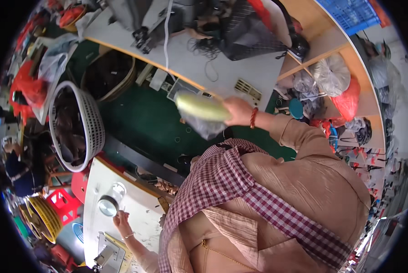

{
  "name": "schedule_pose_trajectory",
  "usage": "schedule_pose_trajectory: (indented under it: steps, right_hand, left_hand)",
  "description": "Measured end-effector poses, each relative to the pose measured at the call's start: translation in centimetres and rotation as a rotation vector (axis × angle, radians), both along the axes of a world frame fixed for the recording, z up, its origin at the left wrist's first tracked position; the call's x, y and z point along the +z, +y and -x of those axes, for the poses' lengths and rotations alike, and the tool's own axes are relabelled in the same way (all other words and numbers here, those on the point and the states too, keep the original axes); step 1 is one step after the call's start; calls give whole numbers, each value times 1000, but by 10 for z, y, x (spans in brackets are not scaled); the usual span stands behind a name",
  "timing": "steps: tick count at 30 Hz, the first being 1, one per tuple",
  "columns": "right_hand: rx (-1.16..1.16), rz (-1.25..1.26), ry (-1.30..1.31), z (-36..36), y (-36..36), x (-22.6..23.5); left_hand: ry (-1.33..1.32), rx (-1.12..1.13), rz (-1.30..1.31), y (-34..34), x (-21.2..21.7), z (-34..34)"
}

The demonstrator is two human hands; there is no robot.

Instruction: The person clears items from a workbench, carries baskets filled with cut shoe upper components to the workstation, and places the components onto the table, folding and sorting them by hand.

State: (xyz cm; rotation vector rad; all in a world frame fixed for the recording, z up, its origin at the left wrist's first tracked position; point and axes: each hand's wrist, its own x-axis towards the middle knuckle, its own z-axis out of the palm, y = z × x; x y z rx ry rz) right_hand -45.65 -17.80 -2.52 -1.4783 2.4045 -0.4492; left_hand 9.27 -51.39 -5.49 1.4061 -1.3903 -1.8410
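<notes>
My right hand (238,112) is stretched out over the green floor, with a red bracelet at its wrist. It is closed around a long pale green thing (199,106), smeared by motion, with clear plastic (206,127) hanging beneath. Lower left, over the white table (142,200), my left hand (121,221) is beside a clear jar (116,192) with a pale round lid. The fingers look slightly apart and come close to the lid. Whether they touch it I cannot tell.
A white perforated basket (94,123) of dark pieces stands left, with a round basket (132,75) behind. A grey worktable (240,68) bears black material and a cable. Wooden shelves (320,34) with bags stand right. A sewing machine (106,255) and red stool (63,205) are lower left.
</notes>
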Motion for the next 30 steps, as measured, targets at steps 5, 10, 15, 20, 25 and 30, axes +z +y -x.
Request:
schedule_pose_trajectory:
  steps: [5,10,15,20,25,30]
  right_hand:
    - [-238,-1,89,112,46,-48]
    - [-208,110,30,180,16,-102]
    - [-57,335,61,201,67,-87]
    - [-653,388,-827,301,193,-93]
    - [-710,695,-1411,371,159,-101]
    - [-706,592,-1394,374,103,-67]
  left_hand:
    - [25,-178,52,80,34,171]
    - [55,-448,62,171,44,311]
    - [-61,-670,2,266,37,422]
    - [-34,-887,-32,348,22,532]
    - [-37,-1048,139,379,-9,618]
    - [-44,-1007,317,380,-21,663]
